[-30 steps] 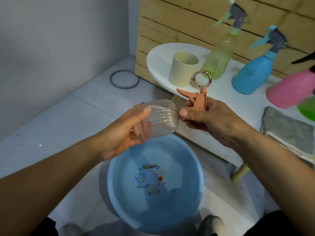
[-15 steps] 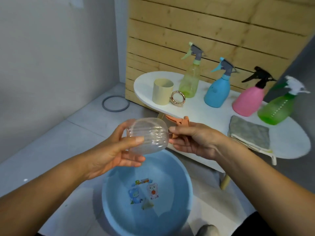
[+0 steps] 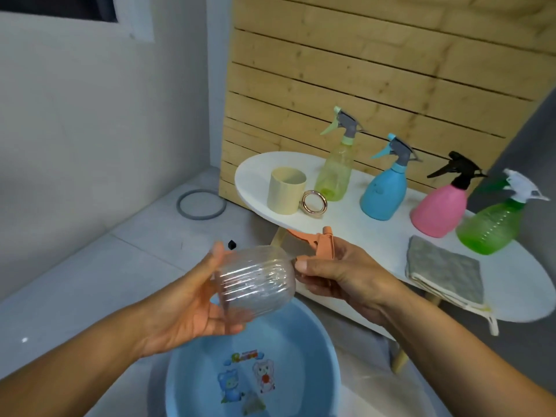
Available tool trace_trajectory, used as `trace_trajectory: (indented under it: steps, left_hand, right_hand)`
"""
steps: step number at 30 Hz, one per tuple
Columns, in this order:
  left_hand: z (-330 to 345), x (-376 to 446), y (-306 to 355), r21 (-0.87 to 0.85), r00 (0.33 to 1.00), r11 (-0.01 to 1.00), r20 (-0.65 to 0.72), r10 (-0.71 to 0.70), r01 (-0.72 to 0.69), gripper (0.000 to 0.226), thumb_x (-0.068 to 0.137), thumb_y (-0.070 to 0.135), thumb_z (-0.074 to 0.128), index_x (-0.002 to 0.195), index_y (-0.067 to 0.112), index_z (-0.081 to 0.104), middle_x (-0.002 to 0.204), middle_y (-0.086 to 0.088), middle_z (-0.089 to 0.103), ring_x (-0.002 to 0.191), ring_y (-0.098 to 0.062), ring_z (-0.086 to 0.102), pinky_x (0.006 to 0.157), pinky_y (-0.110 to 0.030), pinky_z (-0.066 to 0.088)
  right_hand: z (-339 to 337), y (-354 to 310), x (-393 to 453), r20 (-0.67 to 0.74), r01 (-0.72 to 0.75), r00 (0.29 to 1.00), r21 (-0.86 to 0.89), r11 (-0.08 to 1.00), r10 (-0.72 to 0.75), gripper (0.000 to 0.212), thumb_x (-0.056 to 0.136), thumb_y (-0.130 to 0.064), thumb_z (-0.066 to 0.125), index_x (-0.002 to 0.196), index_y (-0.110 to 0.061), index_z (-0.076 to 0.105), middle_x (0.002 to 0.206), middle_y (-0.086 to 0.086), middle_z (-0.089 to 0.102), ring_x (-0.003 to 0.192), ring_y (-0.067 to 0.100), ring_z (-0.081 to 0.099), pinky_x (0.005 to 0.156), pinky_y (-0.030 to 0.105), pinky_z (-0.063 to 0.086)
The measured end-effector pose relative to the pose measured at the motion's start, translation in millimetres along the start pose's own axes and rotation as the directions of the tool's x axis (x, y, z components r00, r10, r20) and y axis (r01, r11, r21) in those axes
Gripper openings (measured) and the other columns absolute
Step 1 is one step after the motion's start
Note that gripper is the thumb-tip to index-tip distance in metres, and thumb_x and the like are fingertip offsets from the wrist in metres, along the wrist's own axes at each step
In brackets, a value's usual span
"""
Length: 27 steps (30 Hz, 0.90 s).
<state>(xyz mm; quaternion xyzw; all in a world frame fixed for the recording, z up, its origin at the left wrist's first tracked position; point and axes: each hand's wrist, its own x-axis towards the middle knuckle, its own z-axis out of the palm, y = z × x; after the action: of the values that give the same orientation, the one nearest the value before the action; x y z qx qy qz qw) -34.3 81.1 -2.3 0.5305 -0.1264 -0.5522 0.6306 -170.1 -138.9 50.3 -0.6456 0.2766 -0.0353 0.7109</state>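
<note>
Over the blue basin, the clear ribbed bottle is lying sideways in mid-air, long axis running left-right: base toward the left hand, neck toward the right hand. Left fingers curl under the body, thumb up over the far side, a full wrap. Right thumb & fingers pinch at the neck, where the orange trigger head joins, trigger poking up and left above the knuckles. So 2 hands on it, 1 per end, and the joint sits right at the right fingertips. Looks like a twist job, head vs body, w/ the left as anchor. Can't tell if the head's going on or coming off.

Behind, on the white table: beige cup, metal ring leaning on it, then 4 sprayers in a row: yellow-green sprayer, blue sprayer, pink sprayer, green sprayer. Grey cloth at the front edge. That table edge is just beyond the right knuckles, the only thing crowding the turn. Grey hoop on the floor, well apart
</note>
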Motion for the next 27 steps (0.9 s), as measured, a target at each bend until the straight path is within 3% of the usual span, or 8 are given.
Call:
trace_trajectory:
  steps: [2, 4, 8, 12, 15, 18, 22, 27]
  left_hand:
    - [-1, 1, 0, 0.038, 0.997, 0.997, 0.046, 0.065, -0.067, 0.111, 0.049, 0.045, 0.101, 0.144, 0.054, 0.044, 0.139, -0.003, 0.065, 0.114, -0.044, 0.068, 0.087, -0.05, 0.062]
    - [0, 2, -2, 0.077, 0.994, 0.991, 0.028, 0.109, -0.111, 0.116, 0.05, 0.02, 0.101, 0.141, 0.06, 0.041, 0.138, -0.003, 0.065, 0.113, -0.045, 0.069, 0.088, -0.051, 0.061]
    - [0, 2, 5, 0.105, 0.994, 0.989, 0.036, 0.101, -0.105, 0.089, 0.06, 0.052, 0.091, 0.14, 0.042, 0.052, 0.131, -0.01, 0.07, 0.114, -0.04, 0.07, 0.093, -0.049, 0.06]
    - [-2, 1, 14, -0.015, 0.988, 0.995, -0.119, 0.1, -0.102, 0.062, 0.083, 0.064, 0.07, 0.122, 0.016, 0.069, 0.115, -0.021, 0.071, 0.082, -0.036, 0.07, 0.055, -0.032, 0.057]
    - [-8, 5, 13, -0.042, 0.985, 0.997, -0.163, 0.054, -0.062, 0.067, 0.087, 0.066, 0.052, 0.126, 0.013, 0.068, 0.115, -0.025, 0.069, 0.077, -0.035, 0.067, 0.059, -0.034, 0.057]
    - [-8, 8, 9, -0.055, 0.979, 0.998, -0.201, 0.02, -0.031, 0.071, 0.086, 0.069, 0.053, 0.129, 0.015, 0.066, 0.12, -0.027, 0.069, 0.081, -0.035, 0.069, 0.065, -0.037, 0.06]
    - [-5, 13, 9, -0.161, 0.967, 0.986, -0.254, 0.01, -0.053, 0.07, 0.081, 0.069, 0.056, 0.126, 0.016, 0.063, 0.106, -0.022, 0.072, 0.078, -0.034, 0.069, 0.064, -0.036, 0.056]
    - [0, 17, 10, -0.2, 0.975, 0.978, -0.223, 0.022, -0.067, 0.073, 0.087, 0.07, 0.052, 0.13, 0.013, 0.062, 0.104, -0.021, 0.07, 0.077, -0.031, 0.069, 0.063, -0.035, 0.057]
  right_hand:
    - [-3, -1, 2, -0.013, -0.042, 0.999, 0.032, 0.999, 0.043, 0.041, 0.08, -0.005, 0.081, 0.117, -0.013, 0.063, 0.102, 0.011, 0.078, 0.083, 0.018, 0.074, 0.066, 0.024, 0.058]
    - [-7, -1, 4, -0.002, -0.057, 0.998, 0.051, 0.997, 0.057, 0.044, 0.08, -0.004, 0.08, 0.12, -0.014, 0.063, 0.103, 0.01, 0.078, 0.084, 0.018, 0.075, 0.067, 0.025, 0.058]
    - [-13, -4, 9, 0.044, 0.023, 0.999, -0.031, 0.999, -0.021, 0.056, 0.078, -0.002, 0.081, 0.127, -0.018, 0.062, 0.112, 0.011, 0.076, 0.101, 0.021, 0.073, 0.08, 0.029, 0.056]
    - [-25, -11, 13, 0.017, 0.14, 0.99, -0.064, 0.988, -0.139, 0.054, 0.074, 0.006, 0.08, 0.123, -0.009, 0.064, 0.114, 0.018, 0.074, 0.101, 0.025, 0.071, 0.083, 0.026, 0.057]
    - [-35, -23, 9, 0.011, 0.172, 0.985, -0.086, 0.981, -0.172, 0.055, 0.068, -0.001, 0.082, 0.12, -0.007, 0.065, 0.112, 0.021, 0.073, 0.092, 0.021, 0.071, 0.076, 0.022, 0.058]
    - [-43, -30, 7, -0.038, 0.165, 0.985, -0.072, 0.984, -0.168, 0.057, 0.061, -0.011, 0.085, 0.115, -0.01, 0.066, 0.111, 0.021, 0.074, 0.089, 0.023, 0.07, 0.085, 0.032, 0.056]
    - [-65, -41, 12, -0.163, 0.145, 0.978, 0.082, 0.986, -0.13, 0.054, 0.061, -0.014, 0.084, 0.111, -0.016, 0.065, 0.107, 0.014, 0.073, 0.088, 0.022, 0.071, 0.101, 0.04, 0.051]
    - [-94, -55, 11, -0.235, 0.138, 0.966, 0.101, 0.985, -0.111, 0.042, 0.065, -0.015, 0.08, 0.104, -0.017, 0.067, 0.101, 0.008, 0.074, 0.088, 0.019, 0.072, 0.096, 0.038, 0.055]
